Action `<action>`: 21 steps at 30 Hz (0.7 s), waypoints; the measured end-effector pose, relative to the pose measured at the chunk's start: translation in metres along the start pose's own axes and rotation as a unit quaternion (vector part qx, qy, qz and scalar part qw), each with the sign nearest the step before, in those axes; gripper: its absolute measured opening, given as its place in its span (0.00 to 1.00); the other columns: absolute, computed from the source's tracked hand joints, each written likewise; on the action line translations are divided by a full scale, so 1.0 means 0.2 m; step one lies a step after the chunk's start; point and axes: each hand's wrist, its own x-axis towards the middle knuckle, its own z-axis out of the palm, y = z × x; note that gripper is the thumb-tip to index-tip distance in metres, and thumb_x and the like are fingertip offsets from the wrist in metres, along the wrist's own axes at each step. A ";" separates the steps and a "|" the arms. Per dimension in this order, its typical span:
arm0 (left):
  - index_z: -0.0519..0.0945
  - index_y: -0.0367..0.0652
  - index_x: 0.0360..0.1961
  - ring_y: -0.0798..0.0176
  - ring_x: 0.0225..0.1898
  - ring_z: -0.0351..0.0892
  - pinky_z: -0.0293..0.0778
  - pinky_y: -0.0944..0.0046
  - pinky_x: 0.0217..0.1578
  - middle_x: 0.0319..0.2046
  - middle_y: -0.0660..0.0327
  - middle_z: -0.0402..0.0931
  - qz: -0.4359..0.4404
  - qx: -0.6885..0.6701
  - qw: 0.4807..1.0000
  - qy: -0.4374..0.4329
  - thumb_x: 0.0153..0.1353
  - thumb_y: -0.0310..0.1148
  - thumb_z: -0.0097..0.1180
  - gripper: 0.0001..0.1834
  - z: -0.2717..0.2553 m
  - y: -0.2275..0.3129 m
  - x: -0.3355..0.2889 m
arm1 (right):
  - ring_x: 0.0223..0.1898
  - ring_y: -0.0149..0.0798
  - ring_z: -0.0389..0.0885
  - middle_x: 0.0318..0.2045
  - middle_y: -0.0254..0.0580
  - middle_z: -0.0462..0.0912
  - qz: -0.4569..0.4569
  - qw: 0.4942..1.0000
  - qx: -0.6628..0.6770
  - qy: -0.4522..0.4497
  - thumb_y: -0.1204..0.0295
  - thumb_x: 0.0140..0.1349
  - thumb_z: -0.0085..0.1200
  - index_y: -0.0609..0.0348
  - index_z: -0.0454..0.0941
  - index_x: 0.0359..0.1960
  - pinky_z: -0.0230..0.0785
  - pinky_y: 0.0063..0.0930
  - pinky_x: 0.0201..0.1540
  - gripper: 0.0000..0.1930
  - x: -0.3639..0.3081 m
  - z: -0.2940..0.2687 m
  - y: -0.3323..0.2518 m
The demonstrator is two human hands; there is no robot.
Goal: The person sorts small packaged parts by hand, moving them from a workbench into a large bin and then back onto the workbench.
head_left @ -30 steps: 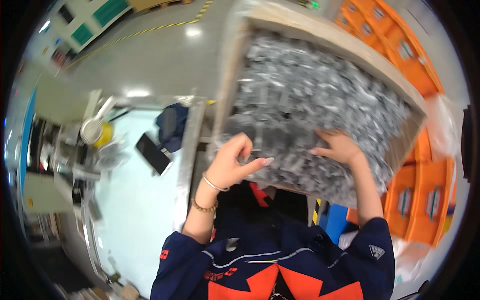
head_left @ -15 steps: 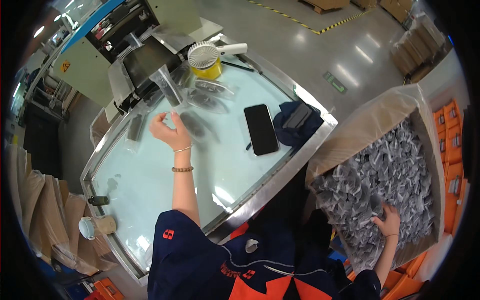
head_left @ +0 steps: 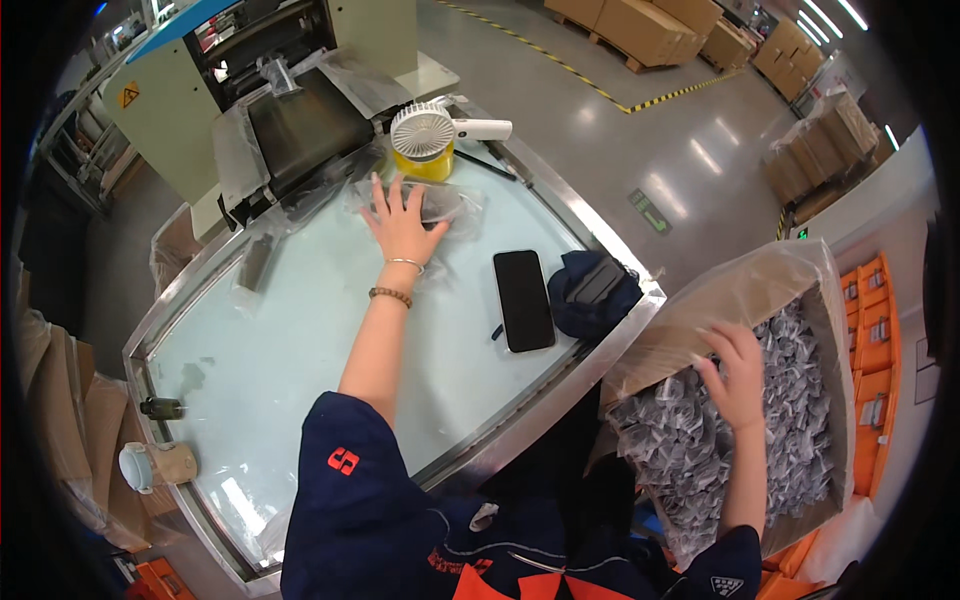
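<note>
My left hand (head_left: 402,228) reaches across the pale glass-topped table with its fingers spread. It rests on or just over clear plastic bags (head_left: 455,205) with dark grey pieces inside, partly hidden under it. My right hand (head_left: 737,378) is raised above a large carton (head_left: 840,400) on the right, thumb and fingers apart, with nothing visible in it. Many small grey bagged pieces (head_left: 790,440) fill that carton. One more bagged dark piece (head_left: 257,262) lies at the table's left, close to the machine.
A machine with a dark belt (head_left: 305,130) adjoins the table's far side. A white handheld fan (head_left: 422,130) sits on a yellow container. A phone (head_left: 523,300) and a dark blue cloth bundle (head_left: 592,300) lie at the right; a lidded cup (head_left: 160,466) stands at the left edge.
My left hand has moved right onto the bagged pieces and spread its fingers. My right hand has lifted out of the carton's pile. The bag at the belt's near end no longer shows there.
</note>
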 end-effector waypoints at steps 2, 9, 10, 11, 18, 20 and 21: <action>0.71 0.58 0.55 0.48 0.70 0.39 0.40 0.30 0.62 0.67 0.62 0.51 0.040 0.001 0.998 -0.058 0.44 0.44 0.64 0.33 -0.04 -0.06 -0.01 | 0.48 0.50 0.73 0.46 0.46 0.77 -0.075 0.995 0.061 0.000 0.67 0.51 0.60 0.56 0.79 0.42 0.64 0.41 0.53 0.16 0.24 0.14 -0.12; 0.69 0.63 0.59 0.51 0.69 0.47 0.41 0.26 0.60 0.68 0.63 0.53 0.145 -0.037 0.975 -0.167 0.49 0.33 0.57 0.33 -0.32 -0.21 -0.54 | 0.58 0.56 0.65 0.58 0.55 0.66 -0.149 0.967 0.193 -0.071 0.58 0.56 0.59 0.51 0.66 0.59 0.61 0.41 0.58 0.30 0.89 0.92 -0.56; 0.68 0.63 0.60 0.51 0.69 0.47 0.39 0.27 0.61 0.68 0.63 0.53 0.152 -0.048 0.969 -0.187 0.50 0.33 0.56 0.32 -0.40 -0.22 -0.62 | 0.60 0.56 0.63 0.60 0.56 0.63 -0.155 0.969 0.178 -0.076 0.54 0.53 0.61 0.49 0.62 0.62 0.59 0.43 0.60 0.36 0.97 1.05 -0.62; 0.68 0.64 0.61 0.51 0.69 0.48 0.38 0.28 0.62 0.68 0.64 0.53 0.158 -0.059 0.964 -0.205 0.51 0.33 0.54 0.32 -0.48 -0.23 -0.68 | 0.62 0.55 0.60 0.62 0.57 0.60 -0.162 0.970 0.162 -0.080 0.51 0.50 0.63 0.47 0.58 0.65 0.56 0.45 0.61 0.42 1.06 1.17 -0.67; 0.60 0.38 0.64 0.37 0.67 0.49 0.42 0.37 0.64 0.66 0.43 0.50 0.113 -0.069 0.969 -0.209 0.55 0.46 0.54 0.39 -0.84 -0.32 -0.96 | 0.56 0.51 0.66 0.52 0.54 0.68 -0.125 0.984 0.018 -0.127 0.43 0.37 0.65 0.57 0.54 0.65 0.58 0.44 0.58 0.54 1.38 1.46 -0.83; 0.57 0.39 0.65 0.37 0.65 0.51 0.45 0.38 0.62 0.65 0.42 0.52 -0.010 -0.038 0.986 -0.164 0.54 0.50 0.54 0.42 -0.88 -0.27 -1.00 | 0.54 0.50 0.68 0.51 0.52 0.70 -0.112 0.981 0.006 -0.157 0.43 0.36 0.65 0.60 0.56 0.64 0.60 0.44 0.57 0.54 1.30 1.45 -0.92; 0.55 0.39 0.66 0.38 0.64 0.53 0.48 0.39 0.61 0.63 0.42 0.55 -0.127 -0.011 0.986 -0.111 0.53 0.54 0.55 0.46 -0.89 -0.22 -1.00 | 0.53 0.49 0.69 0.49 0.51 0.72 -0.097 0.979 -0.013 -0.181 0.44 0.35 0.66 0.62 0.57 0.63 0.62 0.44 0.55 0.55 1.23 1.43 -0.94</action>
